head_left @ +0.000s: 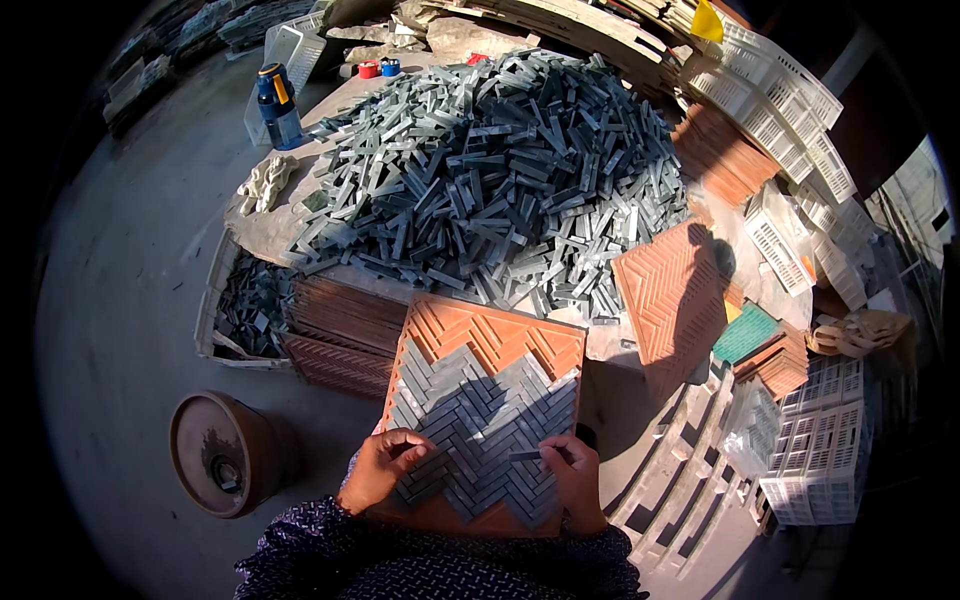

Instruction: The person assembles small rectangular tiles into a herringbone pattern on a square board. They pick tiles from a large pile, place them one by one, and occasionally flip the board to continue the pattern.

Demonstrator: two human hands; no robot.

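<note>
An orange moulded tray [480, 328] lies before me, its grooves filled over much of the middle with grey stone strips [470, 420] in a herringbone pattern. Orange grooves show bare along its far and near ends. My right hand [577, 478] is closed, thumb and fingers pinching a single grey stone strip [524, 456] over the tray's right side. Over the left edge of the pattern, my left hand [386, 470] has its fingers curled and tips together; what they hold, if anything, cannot be made out.
Beyond the tray rises a large heap of loose grey strips [480, 170]. Stacked orange trays [345, 320] stand left, another orange tray [672, 300] leans right. A brown bucket [225, 450], a dark blue bottle [279, 110], white gloves [265, 184] and white crates [815, 450] surround the workplace.
</note>
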